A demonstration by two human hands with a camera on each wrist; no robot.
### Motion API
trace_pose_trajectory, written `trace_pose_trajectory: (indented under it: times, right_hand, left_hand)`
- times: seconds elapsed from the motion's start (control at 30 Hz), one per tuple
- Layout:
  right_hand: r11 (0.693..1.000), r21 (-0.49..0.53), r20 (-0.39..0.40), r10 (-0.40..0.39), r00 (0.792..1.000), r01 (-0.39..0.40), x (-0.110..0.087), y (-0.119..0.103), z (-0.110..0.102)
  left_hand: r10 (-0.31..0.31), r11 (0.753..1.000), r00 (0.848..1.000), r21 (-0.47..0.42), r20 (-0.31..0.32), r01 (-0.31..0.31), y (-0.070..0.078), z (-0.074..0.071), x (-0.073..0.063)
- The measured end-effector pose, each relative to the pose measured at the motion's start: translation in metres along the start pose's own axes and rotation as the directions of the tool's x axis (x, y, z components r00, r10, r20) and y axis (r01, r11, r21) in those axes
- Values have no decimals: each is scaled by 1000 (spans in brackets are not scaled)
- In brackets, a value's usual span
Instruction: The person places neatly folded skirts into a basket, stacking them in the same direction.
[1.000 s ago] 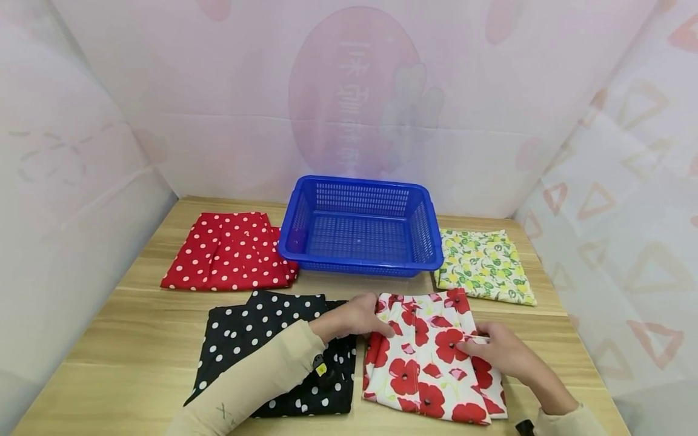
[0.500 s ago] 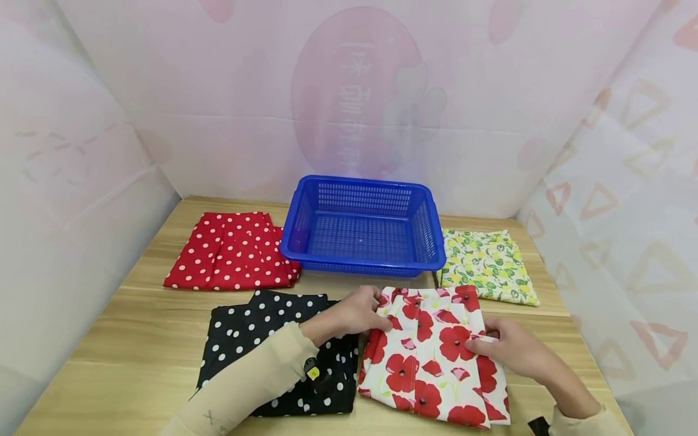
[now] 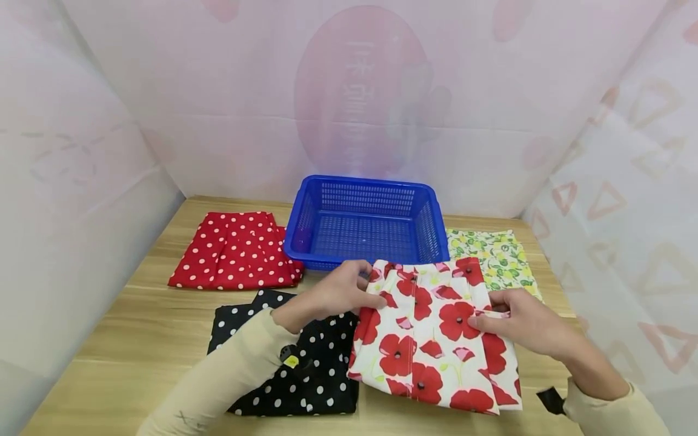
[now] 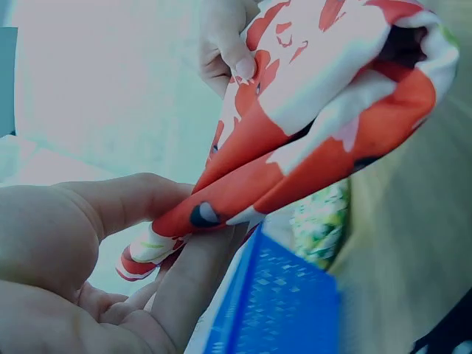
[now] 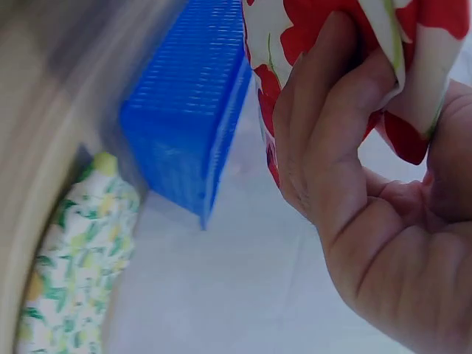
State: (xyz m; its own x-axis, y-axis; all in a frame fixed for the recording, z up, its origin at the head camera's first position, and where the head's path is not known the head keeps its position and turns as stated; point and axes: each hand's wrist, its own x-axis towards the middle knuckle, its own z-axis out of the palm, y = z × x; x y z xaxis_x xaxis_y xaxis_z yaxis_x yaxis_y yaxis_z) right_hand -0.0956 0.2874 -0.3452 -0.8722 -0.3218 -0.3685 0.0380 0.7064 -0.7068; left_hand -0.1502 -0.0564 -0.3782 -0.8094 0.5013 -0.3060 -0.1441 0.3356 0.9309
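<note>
A folded white cloth with red poppies (image 3: 431,339) is held up off the table between both hands. My left hand (image 3: 338,290) pinches its left edge, thumb on top and fingers underneath, as the left wrist view shows (image 4: 169,243). On the opposite edge my right hand (image 3: 523,318) grips it the same way; in the right wrist view its fingers (image 5: 332,140) curl beneath the layers. The cloth's far edge overlaps the front rim of the blue plastic basket (image 3: 365,236) in the head view. Under my left forearm lies a folded black cloth with white dots (image 3: 316,375).
Left of the basket rests a folded red cloth with white dots (image 3: 234,251). A folded lemon-print cloth (image 3: 504,257) lies to the basket's right, partly covered in view by the poppy cloth. Printed fabric walls (image 3: 229,91) enclose the wooden table (image 3: 120,345) at the back and sides.
The poppy cloth has risen off the table and moved toward the basket, with both hands holding its sides. The basket and the other cloths stay put.
</note>
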Motion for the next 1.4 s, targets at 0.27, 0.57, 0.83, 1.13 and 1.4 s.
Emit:
trace_pose_trajectory:
  times: [0.27,0.57,0.83,1.13,1.4]
  right_hand:
    - [997,-40,-41,-69,997,68,20,-35,-30]
    - [999,-46,-75,-31,997,27,71,-66,-52]
    - [999,-43,-160,-12,987,5,115,-93,-65]
    - [997,-6,-263,78,962,-83,161,-98,-64]
    - [997,-6,-329,71,942,-77,198,-87,-52]
  left_hand:
    - [18,999,998,-28,-67,-20,30,-35,1]
    - [-20,1000,973,17,-232,24,54,-84,15]
    - [-15,994,921,90,-389,55,74,-119,37]
    - [-22,996,888,66,-460,59,64,-140,70]
    - [-39,994,844,69,-536,90,43,-139,95]
